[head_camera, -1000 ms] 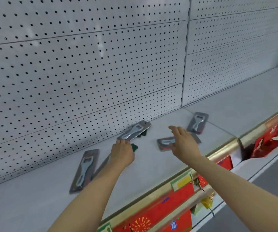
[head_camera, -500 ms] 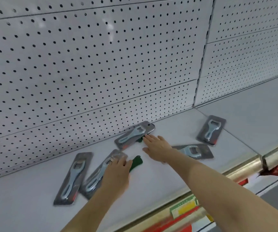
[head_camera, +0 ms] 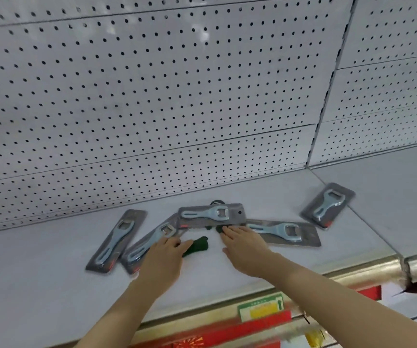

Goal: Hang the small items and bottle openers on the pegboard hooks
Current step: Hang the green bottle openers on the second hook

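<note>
Where hands point(head_camera: 203, 252) meet, the centre opener card point(head_camera: 211, 215) hides dark items.

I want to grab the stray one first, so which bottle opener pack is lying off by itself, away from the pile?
The far-right opener pack, near the seam between shelf sections. It touches nothing, while the other four cluster or overlap near the left hand and right hand.

From my feed, the left hand point(head_camera: 163, 257) covers the near end of one carded bottle opener point(head_camera: 149, 243) and part of a dark green item point(head_camera: 197, 246), so I cannot tell whether its grip touches either. A second dark item point(head_camera: 218, 202) hides behind the middle card point(head_camera: 211, 214). The shelf labels point(head_camera: 261, 307) are smeared. Both forearms run off the bottom edge.
</note>
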Available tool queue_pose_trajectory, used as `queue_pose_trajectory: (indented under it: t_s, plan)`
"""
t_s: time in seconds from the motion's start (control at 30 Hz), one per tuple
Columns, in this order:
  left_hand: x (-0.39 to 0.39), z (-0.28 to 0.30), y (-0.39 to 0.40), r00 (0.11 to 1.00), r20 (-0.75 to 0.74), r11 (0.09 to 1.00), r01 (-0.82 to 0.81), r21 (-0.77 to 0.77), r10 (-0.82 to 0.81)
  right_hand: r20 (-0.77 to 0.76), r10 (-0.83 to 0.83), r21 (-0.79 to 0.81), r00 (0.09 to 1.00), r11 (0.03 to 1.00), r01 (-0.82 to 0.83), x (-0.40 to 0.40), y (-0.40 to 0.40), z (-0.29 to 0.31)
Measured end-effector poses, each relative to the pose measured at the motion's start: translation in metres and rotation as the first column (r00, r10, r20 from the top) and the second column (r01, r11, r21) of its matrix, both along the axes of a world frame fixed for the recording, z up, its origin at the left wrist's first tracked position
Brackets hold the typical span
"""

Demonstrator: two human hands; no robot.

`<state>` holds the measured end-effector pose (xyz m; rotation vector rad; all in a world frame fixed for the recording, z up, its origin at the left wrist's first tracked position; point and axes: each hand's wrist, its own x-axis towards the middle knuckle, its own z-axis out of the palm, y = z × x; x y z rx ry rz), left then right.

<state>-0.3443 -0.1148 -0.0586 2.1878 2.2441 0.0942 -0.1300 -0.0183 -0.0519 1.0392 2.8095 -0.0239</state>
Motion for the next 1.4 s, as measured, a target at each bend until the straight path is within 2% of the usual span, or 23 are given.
queue_pose_trajectory:
  t_s: [0.1, 0.23, 0.3, 0.37, 0.43, 0.5, 0.6, 0.77, 0.8, 0.9, 1.07, 1.17, 1.27, 1.4]
  plan:
    - [-0.005, 0.001, -0.011, 0.999, 0.051, 1.000, -0.012, -0.006, 0.013, -0.098, 0.019, 0.050, 0.995, 0.999, -0.014, 0.003, -0.006, 0.009]
    - [-0.011, 0.000, -0.026, 0.997, 0.075, 0.999, -0.024, -0.022, 0.026, -0.374, -0.061, 0.184, 0.925, 0.973, 0.138, -0.004, 0.014, 0.014]
    - [-0.014, -0.003, -0.033, 0.997, 0.075, 0.999, -0.029, -0.016, 0.030, -0.410, -0.177, 0.060, 0.895, 0.974, 0.220, -0.011, 0.033, 0.019]
    - [-0.016, -0.006, -0.039, 0.993, 0.101, 0.998, -0.059, -0.035, 0.063, -0.333, -0.235, -0.050, 0.913, 0.972, 0.232, -0.014, 0.052, 0.023]
    - [-0.019, -0.005, -0.042, 0.991, 0.110, 0.996, -0.069, -0.058, 0.075, -0.301, -0.197, -0.056, 0.933, 0.980, 0.188, -0.012, 0.065, 0.029]
    - [-0.021, 0.000, -0.044, 0.993, 0.108, 0.996, -0.044, -0.078, 0.052, -0.257, -0.023, -0.029, 0.966, 0.999, 0.017, -0.006, 0.071, 0.030]
    - [-0.021, 0.006, -0.047, 0.990, 0.130, 0.993, -0.043, -0.107, 0.057, -0.011, 0.293, 0.103, 0.956, 0.951, -0.290, -0.001, 0.066, 0.030]
    - [-0.020, 0.014, -0.047, 0.982, 0.172, 0.990, -0.064, -0.123, 0.085, 0.156, 0.487, 0.259, 0.860, 0.819, -0.511, -0.018, 0.060, 0.041]
    - [-0.020, 0.015, -0.047, 0.977, 0.190, 0.989, -0.077, -0.126, 0.100, 0.190, 0.511, 0.285, 0.838, 0.789, -0.545, -0.022, 0.060, 0.043]
    - [-0.022, 0.017, -0.050, 0.960, 0.241, 0.987, -0.118, -0.111, 0.142, 0.316, 0.508, 0.204, 0.801, 0.788, -0.580, -0.030, 0.060, 0.045]
    - [-0.031, 0.017, -0.061, 0.941, 0.268, 0.975, -0.177, -0.136, 0.208, 0.259, 0.518, 0.144, 0.815, 0.814, -0.563, -0.037, 0.054, 0.048]
    - [-0.034, 0.021, -0.066, 0.864, 0.424, 0.963, -0.242, -0.122, 0.271, 0.230, 0.545, 0.093, 0.806, 0.813, -0.575, -0.043, 0.044, 0.049]
    - [-0.040, 0.029, -0.067, 0.765, 0.582, 0.958, -0.268, -0.100, 0.275, 0.111, 0.508, 0.051, 0.854, 0.855, -0.516, -0.050, 0.034, 0.054]
    - [-0.047, 0.045, -0.068, 0.513, 0.799, 0.924, -0.360, -0.130, 0.313, -0.243, 0.305, -0.007, 0.921, 0.949, -0.316, -0.057, 0.020, 0.063]
